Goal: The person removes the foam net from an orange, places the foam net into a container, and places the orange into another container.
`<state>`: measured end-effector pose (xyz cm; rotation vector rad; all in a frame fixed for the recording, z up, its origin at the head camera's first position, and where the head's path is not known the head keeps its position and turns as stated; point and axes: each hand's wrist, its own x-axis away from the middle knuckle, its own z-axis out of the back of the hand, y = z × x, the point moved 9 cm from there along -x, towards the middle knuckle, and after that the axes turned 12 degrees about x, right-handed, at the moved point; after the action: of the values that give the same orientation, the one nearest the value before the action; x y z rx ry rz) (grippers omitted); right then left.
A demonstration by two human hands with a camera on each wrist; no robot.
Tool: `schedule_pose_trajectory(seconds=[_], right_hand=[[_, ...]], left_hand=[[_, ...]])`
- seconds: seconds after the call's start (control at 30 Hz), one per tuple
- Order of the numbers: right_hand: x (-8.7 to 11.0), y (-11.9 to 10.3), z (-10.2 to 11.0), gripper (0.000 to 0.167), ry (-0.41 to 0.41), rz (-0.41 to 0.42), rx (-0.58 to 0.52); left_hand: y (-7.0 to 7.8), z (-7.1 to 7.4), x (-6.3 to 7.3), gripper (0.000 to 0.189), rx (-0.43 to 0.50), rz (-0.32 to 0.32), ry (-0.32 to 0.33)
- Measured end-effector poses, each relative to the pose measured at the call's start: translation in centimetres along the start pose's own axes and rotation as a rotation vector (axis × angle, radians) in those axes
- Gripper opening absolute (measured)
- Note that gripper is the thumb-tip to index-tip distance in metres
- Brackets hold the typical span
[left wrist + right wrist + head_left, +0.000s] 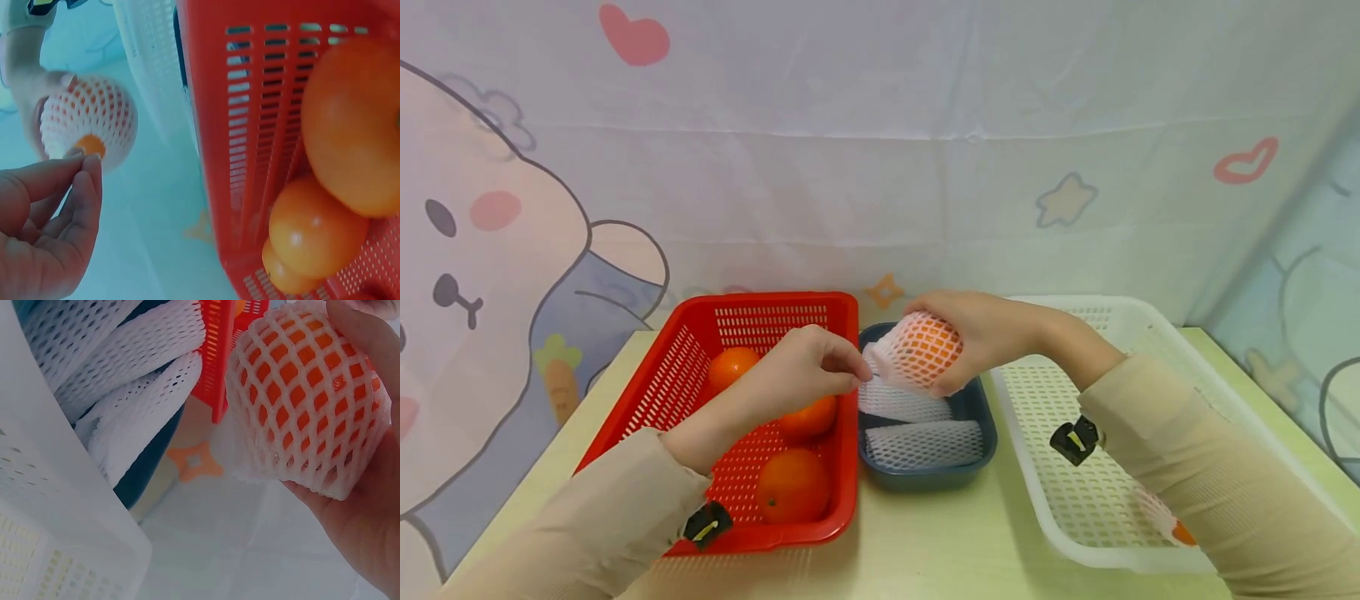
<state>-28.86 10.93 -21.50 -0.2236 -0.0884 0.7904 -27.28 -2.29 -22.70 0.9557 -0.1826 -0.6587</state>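
Observation:
Over the blue bin [925, 479], my right hand [988, 333] grips an orange [934, 340] wrapped in a white foam net sleeve [895, 358]. From the left, my left hand [808, 362] pinches the sleeve's end between thumb and fingertips. A patch of bare orange shows through the sleeve's opening in the left wrist view, right by those fingertips. Diamond-shaped holes of the net stretch over the fruit in the right wrist view. Below the hands, several flat foam net sleeves [925, 444] lie in the blue bin.
At left stands a red basket [842, 521] with several bare oranges [793, 486], partly under my left forearm. A white basket [1045, 500] on the right holds a net-wrapped orange [1182, 533], mostly hidden by my right sleeve. Behind the table hangs a printed cloth [880, 167].

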Motion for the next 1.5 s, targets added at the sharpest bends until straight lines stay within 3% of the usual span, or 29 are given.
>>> schedule_pose_trajectory(seconds=[0.2,0.4,0.53,0.63,0.93,1.1,1.27,1.5], right_hand=[[-0.1,0.0,-0.1,0.072,0.007,0.009,-0.022],[-0.1,0.0,0.1,0.070,0.012,0.002,-0.044],[-0.1,0.0,0.1,0.071,0.023,0.010,-0.034],[-0.1,-0.1,0.1,0.071,0.033,0.021,-0.030],[0.0,0.3,0.2,0.070,0.039,-0.011,-0.055],[-0.2,0.4,0.4,0.072,0.068,-0.006,-0.045],[-0.3,0.2,0.7,0.073,0.105,-0.002,-0.021],[-0.2,0.1,0.9,0.075,0.137,-0.016,0.006]], left_hand=[[0.2,-0.6,-0.5,0.013,0.054,-0.058,0.079],[0.3,-0.2,-0.6,0.011,0.124,-0.109,0.224],[-0.4,0.3,-0.8,0.011,0.252,-0.078,0.325],[-0.7,0.3,-1.0,0.014,0.370,-0.056,0.362],[-1.8,-0.8,-1.4,0.027,0.613,0.063,0.355],[-2.2,-1.1,-1.4,0.029,0.666,0.141,0.379],[-2.3,-1.6,-1.7,0.032,0.692,0.173,0.353],[-2.5,-2.3,-2.0,0.043,0.710,0.273,0.320]])
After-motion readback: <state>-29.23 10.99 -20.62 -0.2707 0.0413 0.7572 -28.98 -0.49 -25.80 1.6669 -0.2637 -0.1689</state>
